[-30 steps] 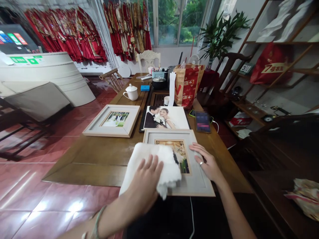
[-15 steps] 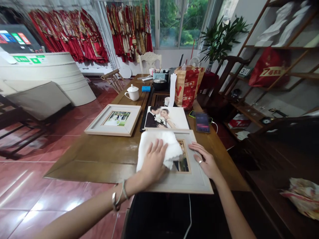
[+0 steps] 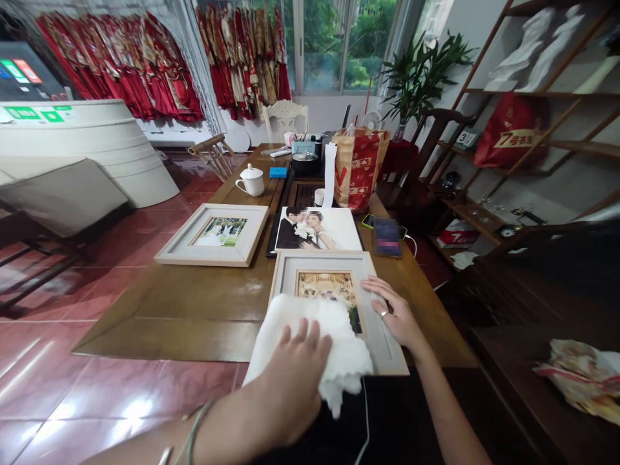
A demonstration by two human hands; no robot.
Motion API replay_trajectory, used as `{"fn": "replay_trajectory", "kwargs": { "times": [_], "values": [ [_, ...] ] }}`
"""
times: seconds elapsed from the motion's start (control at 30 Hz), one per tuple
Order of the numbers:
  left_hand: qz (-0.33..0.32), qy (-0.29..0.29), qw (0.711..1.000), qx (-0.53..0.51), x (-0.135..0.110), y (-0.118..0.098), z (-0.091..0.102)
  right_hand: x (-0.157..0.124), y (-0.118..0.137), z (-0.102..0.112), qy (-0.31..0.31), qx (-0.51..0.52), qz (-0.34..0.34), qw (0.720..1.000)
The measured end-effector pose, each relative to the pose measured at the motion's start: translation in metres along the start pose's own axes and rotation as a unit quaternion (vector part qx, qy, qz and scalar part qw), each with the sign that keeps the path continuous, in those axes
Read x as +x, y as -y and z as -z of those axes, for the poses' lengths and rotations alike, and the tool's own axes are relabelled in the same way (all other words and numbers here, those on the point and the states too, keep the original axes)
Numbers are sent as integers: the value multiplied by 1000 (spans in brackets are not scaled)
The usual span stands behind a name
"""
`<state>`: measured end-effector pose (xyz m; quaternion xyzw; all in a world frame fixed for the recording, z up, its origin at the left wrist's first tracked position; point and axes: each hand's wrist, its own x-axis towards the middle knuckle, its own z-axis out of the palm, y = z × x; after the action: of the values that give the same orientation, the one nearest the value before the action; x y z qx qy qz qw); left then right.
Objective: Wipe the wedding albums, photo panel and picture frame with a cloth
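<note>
My left hand [image 3: 295,381] presses on a white cloth [image 3: 314,323], its palm down and fingers slightly bent over the fabric. The cloth covers the lower left of a picture frame [image 3: 279,274] with a pale wood edge, and its ragged hem hangs past the near edge. Inside the mat, the upper part of a photo [image 3: 327,281] shows; the rest is hidden by the cloth. Flat along the frame's right side lies my right hand [image 3: 397,313], fingers stretched out and a ring on one of them.
Another framed photo [image 3: 213,236] lies to the left on the wooden table [image 3: 169,316]. Beyond my frame lie a wedding photo panel [image 3: 339,227] and a phone [image 3: 387,237]. Farther back stand a white lidded mug [image 3: 252,181], a paper bag [image 3: 361,171] and a dark pot [image 3: 305,163].
My left hand has drawn the cloth toward me, down over the frame's near edge, uncovering the top of the photo. My right hand stays on the frame's right side.
</note>
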<state>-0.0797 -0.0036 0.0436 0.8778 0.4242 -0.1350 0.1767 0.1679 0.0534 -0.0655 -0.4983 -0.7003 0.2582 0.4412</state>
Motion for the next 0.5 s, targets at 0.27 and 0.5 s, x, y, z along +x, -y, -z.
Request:
{"fn": "replay_trajectory", "kwargs": {
  "times": [0.27,0.5],
  "values": [
    [2,-53,998,-30,15,-22,-12,0,-1,0,0,0,7,1000],
    [84,-90,991,56,54,-29,-8,0,-2,-1,-1,7,7,1000]
  ]
}}
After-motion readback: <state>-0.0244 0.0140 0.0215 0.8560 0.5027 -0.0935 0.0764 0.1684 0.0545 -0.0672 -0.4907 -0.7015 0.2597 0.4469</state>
